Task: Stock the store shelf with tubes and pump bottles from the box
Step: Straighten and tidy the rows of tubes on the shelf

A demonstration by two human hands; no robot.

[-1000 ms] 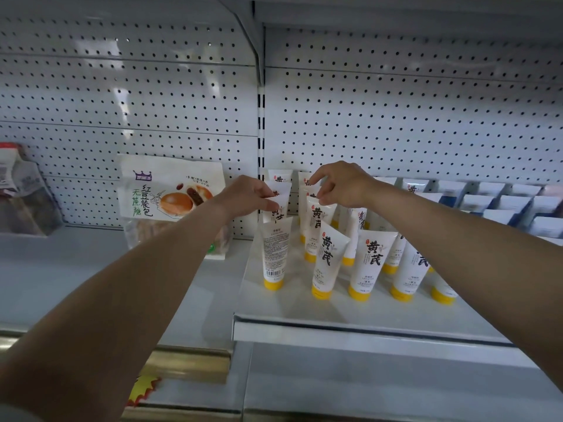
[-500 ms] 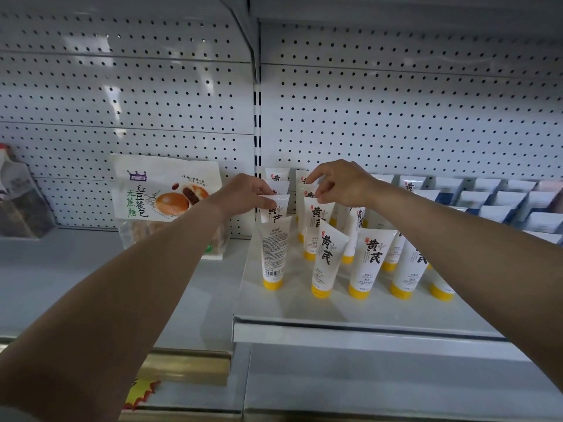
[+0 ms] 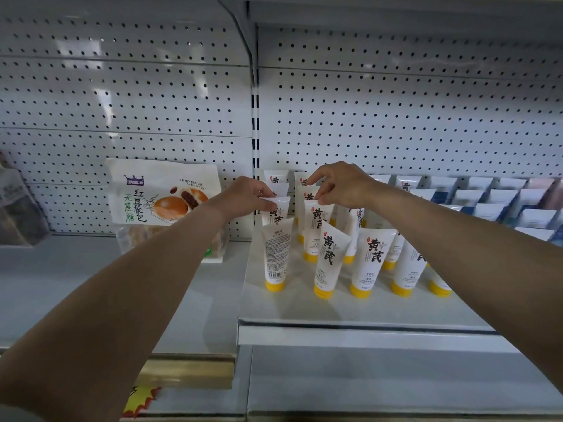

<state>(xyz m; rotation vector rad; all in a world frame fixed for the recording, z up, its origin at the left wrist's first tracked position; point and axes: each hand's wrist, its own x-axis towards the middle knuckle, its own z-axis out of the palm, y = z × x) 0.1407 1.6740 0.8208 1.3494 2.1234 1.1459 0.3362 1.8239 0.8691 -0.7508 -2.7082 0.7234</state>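
On the shelf [image 3: 304, 309], white tubes [image 3: 370, 257] with yellow caps stand cap-down in rows near its left edge. The left hand [image 3: 246, 197] pinches the top of a tube in the leftmost row; the right hand [image 3: 341, 185] seems to pinch the top of one in the next row. A bread bag [image 3: 158, 202] leans against the back panel to the left.

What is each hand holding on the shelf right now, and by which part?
The left hand pinches the crimped top edge of a white tube in the left column. The right hand pinches the top edge of the neighbouring tube.
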